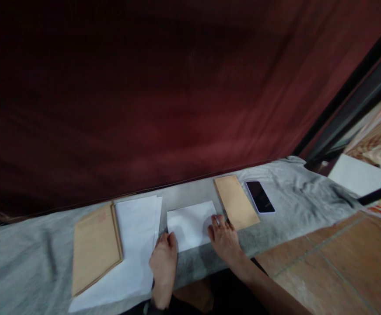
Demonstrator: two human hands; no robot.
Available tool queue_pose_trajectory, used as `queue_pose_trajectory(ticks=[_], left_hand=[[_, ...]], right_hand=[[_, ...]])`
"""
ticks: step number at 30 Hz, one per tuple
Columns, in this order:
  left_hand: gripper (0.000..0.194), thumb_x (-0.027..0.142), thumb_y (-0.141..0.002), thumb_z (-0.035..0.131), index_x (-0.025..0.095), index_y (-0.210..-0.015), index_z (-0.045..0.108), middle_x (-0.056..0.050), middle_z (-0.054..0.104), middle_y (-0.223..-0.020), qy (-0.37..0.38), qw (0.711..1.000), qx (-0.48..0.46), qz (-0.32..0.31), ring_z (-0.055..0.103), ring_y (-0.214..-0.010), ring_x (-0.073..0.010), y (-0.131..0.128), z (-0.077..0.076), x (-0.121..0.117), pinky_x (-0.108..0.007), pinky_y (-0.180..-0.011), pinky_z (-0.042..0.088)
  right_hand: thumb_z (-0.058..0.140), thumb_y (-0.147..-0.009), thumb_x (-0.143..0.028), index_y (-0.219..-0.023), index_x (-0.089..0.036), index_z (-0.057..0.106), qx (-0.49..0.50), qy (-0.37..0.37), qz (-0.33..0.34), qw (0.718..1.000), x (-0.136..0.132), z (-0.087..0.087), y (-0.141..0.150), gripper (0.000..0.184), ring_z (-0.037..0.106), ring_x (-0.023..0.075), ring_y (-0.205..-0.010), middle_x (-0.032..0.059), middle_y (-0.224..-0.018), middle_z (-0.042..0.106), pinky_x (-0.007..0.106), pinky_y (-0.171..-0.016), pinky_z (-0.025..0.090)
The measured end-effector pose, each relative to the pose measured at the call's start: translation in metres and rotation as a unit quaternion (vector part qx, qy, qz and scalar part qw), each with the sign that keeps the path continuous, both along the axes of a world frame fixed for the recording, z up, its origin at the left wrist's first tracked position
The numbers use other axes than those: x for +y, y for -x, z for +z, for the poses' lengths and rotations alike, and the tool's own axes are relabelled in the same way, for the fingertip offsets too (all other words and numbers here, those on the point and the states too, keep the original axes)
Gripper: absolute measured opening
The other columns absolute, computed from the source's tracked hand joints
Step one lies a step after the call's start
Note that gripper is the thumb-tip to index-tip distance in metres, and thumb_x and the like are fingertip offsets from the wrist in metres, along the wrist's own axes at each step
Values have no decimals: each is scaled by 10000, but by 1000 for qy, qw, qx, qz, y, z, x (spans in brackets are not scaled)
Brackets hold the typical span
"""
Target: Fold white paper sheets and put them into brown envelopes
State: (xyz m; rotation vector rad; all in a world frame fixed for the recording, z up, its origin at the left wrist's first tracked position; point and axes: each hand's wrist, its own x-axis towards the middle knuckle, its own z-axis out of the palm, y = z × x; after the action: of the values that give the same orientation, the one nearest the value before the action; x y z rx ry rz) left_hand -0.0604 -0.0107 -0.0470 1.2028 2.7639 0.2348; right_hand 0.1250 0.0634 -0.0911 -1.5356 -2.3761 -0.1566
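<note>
A small white sheet of paper (192,223), possibly folded, lies flat on the grey cloth in front of me. At its left edge, my left hand (164,258) is closed, with the thumb and curled fingers on the paper's side. My right hand (225,238), with a ring on one finger, has bent fingers at the right edge of the same paper. Just beyond those fingers is a brown envelope (238,203), lying flat. Left of my left hand, larger white sheets (136,245) lie partly under a stack of brown envelopes (95,249).
A phone (260,197) with a light purple case lies right of the single envelope. Grey cloth (295,192) covers the narrow surface. A dark red curtain-like backdrop (177,109) rises behind it. Brown floor tiles (334,262) show at the lower right.
</note>
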Motion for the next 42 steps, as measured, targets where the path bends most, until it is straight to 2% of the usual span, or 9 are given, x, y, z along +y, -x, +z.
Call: queue_pose_trajectory(ticks=[7, 12, 20, 25, 28, 31, 34, 37, 42], left_hand=[[374, 348, -1002, 416, 136, -1107, 705, -129, 776, -855, 30, 999, 25, -35, 744, -770, -248, 5, -2, 3, -300, -614, 477], [374, 332, -1007, 424, 127, -1161, 698, -132, 781, -985, 28, 998, 30, -57, 747, -861, -233, 13, -6, 6, -290, -694, 519], [357, 335, -1004, 437, 133, -1146, 694, -130, 780, -989, 39, 998, 22, -50, 745, -845, -233, 13, -4, 9, -300, -683, 512], [353, 370, -1015, 393, 165, -1060, 676, -93, 746, -830, 15, 999, 18, -23, 717, -740, -233, 7, -4, 4, -312, -620, 493], [375, 329, -1019, 338, 134, -1110, 645, -129, 716, -966, -82, 991, 88, -59, 694, -896, -257, -4, -9, 5, -363, -760, 530], [424, 278, -1015, 306, 113, -1294, 579, -170, 624, -1312, -170, 965, 96, -177, 580, -1225, -275, -23, -18, 18, -427, -1016, 478], [497, 322, -1008, 340, 144, -1457, 459, -128, 457, -1544, -165, 945, 47, -279, 359, -1459, -271, -39, -32, 36, -464, -1165, 366], [549, 362, -1006, 344, 163, -1515, 387, -106, 428, -1573, -133, 946, 25, -296, 302, -1494, -254, -43, -45, 46, -485, -1206, 310], [571, 342, -1007, 317, 117, -1532, 349, -131, 373, -1596, -126, 956, 63, -257, 274, -1507, -248, -26, -56, 39, -480, -1230, 256]], right_hand=[[485, -959, -283, -1333, -136, 611, 20, 26, 32, 999, -11, 11, -2, 421, 587, 337, -1181, 183, -1440, 550, 509, -1000, 453], [453, -1012, -334, -1454, -178, 502, 66, 31, 155, 985, 1, 20, 20, 471, 425, 278, -1397, 109, -1566, 420, 450, -1137, 350], [498, -1012, -383, -1491, -199, 463, 67, 17, 152, 986, 4, -20, 31, 515, 371, 290, -1443, 112, -1577, 395, 513, -1195, 239], [512, -1003, -373, -1527, -202, 403, 67, 6, 154, 986, 0, -24, 27, 562, 341, 291, -1462, 115, -1595, 353, 521, -1208, 211], [498, -1004, -337, -1538, -202, 381, 61, 12, 152, 986, -1, -21, 27, 562, 324, 285, -1472, 115, -1606, 326, 521, -1210, 208], [481, -999, -297, -1554, -209, 345, 47, 30, 154, 986, -1, -19, 27, 578, 316, 287, -1476, 114, -1613, 308, 538, -1204, 222], [479, -971, -223, -1577, -209, 283, 24, 46, 164, 985, -1, -19, 28, 637, 296, 294, -1485, 115, -1617, 292, 562, -1193, 244], [475, -960, -189, -1581, -193, 267, 9, 46, 164, 985, -1, -18, 28, 655, 292, 292, -1487, 122, -1616, 292, 561, -1190, 259], [431, -1024, -297, -1558, -191, 334, 22, 45, 155, 987, -2, -13, 27, 553, 297, 280, -1485, 116, -1603, 335, 539, -1206, 233]])
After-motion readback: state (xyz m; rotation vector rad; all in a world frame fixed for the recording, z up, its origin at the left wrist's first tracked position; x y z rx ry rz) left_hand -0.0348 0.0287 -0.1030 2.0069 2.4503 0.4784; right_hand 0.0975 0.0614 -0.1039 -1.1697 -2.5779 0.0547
